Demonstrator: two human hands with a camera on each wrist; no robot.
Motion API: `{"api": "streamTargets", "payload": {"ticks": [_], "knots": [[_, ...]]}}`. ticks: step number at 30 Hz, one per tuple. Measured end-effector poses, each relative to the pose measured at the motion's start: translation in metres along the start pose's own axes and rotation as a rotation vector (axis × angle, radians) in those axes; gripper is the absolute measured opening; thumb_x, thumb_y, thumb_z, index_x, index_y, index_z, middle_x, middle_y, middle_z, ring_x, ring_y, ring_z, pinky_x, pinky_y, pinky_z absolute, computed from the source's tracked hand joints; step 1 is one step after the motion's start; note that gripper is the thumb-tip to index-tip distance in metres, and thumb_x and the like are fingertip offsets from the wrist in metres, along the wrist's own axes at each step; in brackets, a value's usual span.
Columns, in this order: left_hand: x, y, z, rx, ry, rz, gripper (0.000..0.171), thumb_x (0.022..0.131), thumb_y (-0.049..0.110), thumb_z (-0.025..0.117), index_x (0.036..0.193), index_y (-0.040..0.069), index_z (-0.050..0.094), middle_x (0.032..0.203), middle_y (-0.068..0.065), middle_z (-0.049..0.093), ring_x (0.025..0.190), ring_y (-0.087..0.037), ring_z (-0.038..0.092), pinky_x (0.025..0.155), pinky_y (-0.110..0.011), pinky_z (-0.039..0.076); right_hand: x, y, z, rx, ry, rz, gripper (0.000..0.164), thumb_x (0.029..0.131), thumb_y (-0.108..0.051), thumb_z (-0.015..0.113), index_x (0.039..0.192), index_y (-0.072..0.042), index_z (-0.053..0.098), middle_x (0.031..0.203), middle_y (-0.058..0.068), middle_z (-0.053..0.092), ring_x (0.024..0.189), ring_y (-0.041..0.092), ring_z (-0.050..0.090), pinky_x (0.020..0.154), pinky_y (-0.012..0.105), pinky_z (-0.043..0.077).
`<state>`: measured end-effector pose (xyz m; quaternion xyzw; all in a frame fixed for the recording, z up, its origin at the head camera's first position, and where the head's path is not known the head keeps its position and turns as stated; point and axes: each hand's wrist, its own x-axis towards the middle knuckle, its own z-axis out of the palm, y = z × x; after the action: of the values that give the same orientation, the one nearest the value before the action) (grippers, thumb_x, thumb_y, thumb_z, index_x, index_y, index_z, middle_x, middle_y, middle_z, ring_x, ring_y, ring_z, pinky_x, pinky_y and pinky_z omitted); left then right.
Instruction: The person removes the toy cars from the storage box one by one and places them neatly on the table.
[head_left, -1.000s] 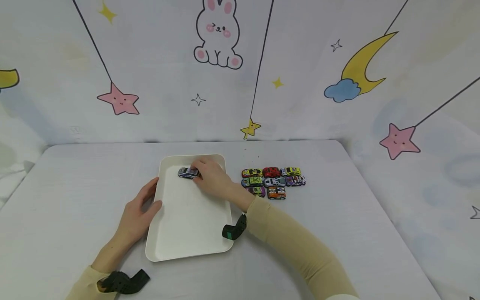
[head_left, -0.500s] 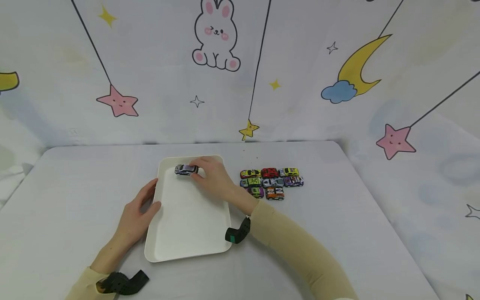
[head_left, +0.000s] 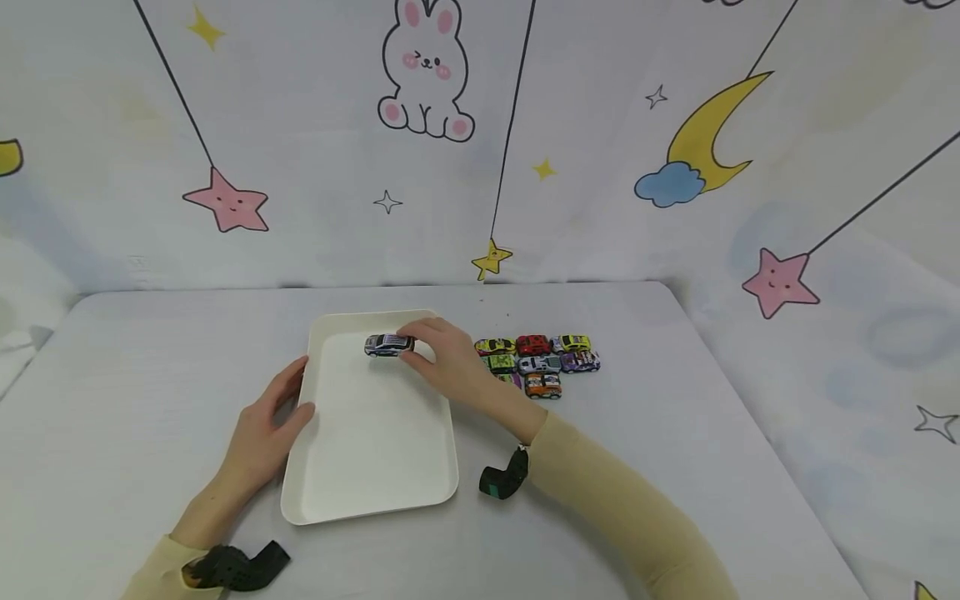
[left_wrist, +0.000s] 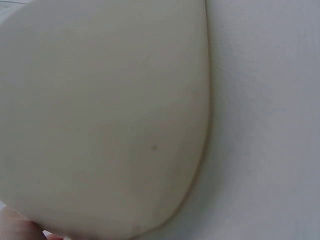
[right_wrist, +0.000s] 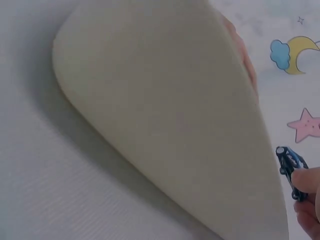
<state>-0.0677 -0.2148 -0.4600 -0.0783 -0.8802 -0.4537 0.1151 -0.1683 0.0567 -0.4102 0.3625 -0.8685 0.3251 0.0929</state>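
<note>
A silver-and-dark toy car (head_left: 389, 345) is pinched between the thumb and fingers of my right hand (head_left: 453, 358), over the far part of a white tray (head_left: 375, 450). In the right wrist view the same toy car (right_wrist: 291, 172) shows at the right edge in those fingertips. My left hand (head_left: 258, 437) rests against the tray's left rim, thumb and forefinger spread apart and touching the edge. Its other fingers are mostly hidden. The left wrist view shows mainly the tray's wall (left_wrist: 110, 100), with a bit of the left hand (left_wrist: 20, 225) at the lower left.
Several colourful toy cars sit in short rows right of the tray, among them a red car (head_left: 533, 344) and an orange car (head_left: 543, 385). My right forearm partly covers that group's near-left side. A white cloth (head_left: 637, 467) covers the table; a cartoon-printed backdrop (head_left: 322, 108) stands behind.
My right hand and the toy car shifted slightly left, then moved to the right and a little nearer, uncovering more of the car. My left hand stays at the tray's rim.
</note>
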Motion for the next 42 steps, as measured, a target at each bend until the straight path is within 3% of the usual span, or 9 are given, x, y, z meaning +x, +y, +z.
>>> {"api": "streamTargets", "payload": {"ticks": [8, 14, 32, 42], "knots": [[0.000, -0.001, 0.001, -0.023, -0.010, 0.010, 0.061, 0.099, 0.013, 0.060, 0.155, 0.018, 0.038, 0.147, -0.020, 0.052, 0.124, 0.018, 0.038, 0.094, 0.000, 0.026, -0.018, 0.011, -0.002, 0.024, 0.021, -0.035, 0.030, 0.095, -0.015, 0.070, 0.123, -0.006, 0.067, 0.122, 0.007, 0.068, 0.114, 0.020, 0.060, 0.092, 0.033, 0.051], [0.000, -0.001, 0.001, -0.013, -0.002, 0.013, 0.061, 0.099, 0.013, 0.060, 0.155, 0.022, 0.037, 0.147, -0.019, 0.052, 0.123, 0.019, 0.037, 0.095, 0.000, 0.026, -0.032, 0.019, -0.004, 0.012, 0.073, -0.057, 0.030, 0.094, -0.013, 0.070, 0.122, -0.005, 0.066, 0.123, 0.008, 0.067, 0.115, 0.022, 0.060, 0.094, 0.035, 0.051], [0.000, -0.003, 0.002, -0.029, 0.001, 0.021, 0.061, 0.098, 0.011, 0.061, 0.155, 0.019, 0.038, 0.146, -0.020, 0.052, 0.121, 0.023, 0.036, 0.094, 0.000, 0.026, -0.075, 0.047, -0.020, 0.031, 0.230, -0.036, 0.033, 0.090, -0.008, 0.073, 0.122, -0.009, 0.067, 0.125, 0.005, 0.064, 0.116, 0.020, 0.058, 0.095, 0.036, 0.049], [0.000, -0.003, 0.002, -0.021, 0.002, 0.027, 0.063, 0.097, 0.010, 0.061, 0.155, 0.021, 0.038, 0.146, -0.020, 0.052, 0.120, 0.022, 0.038, 0.093, 0.000, 0.028, -0.095, 0.054, -0.037, 0.022, 0.315, -0.064, 0.035, 0.087, 0.000, 0.074, 0.121, 0.000, 0.067, 0.123, 0.014, 0.065, 0.116, 0.026, 0.059, 0.098, 0.037, 0.046]]}}
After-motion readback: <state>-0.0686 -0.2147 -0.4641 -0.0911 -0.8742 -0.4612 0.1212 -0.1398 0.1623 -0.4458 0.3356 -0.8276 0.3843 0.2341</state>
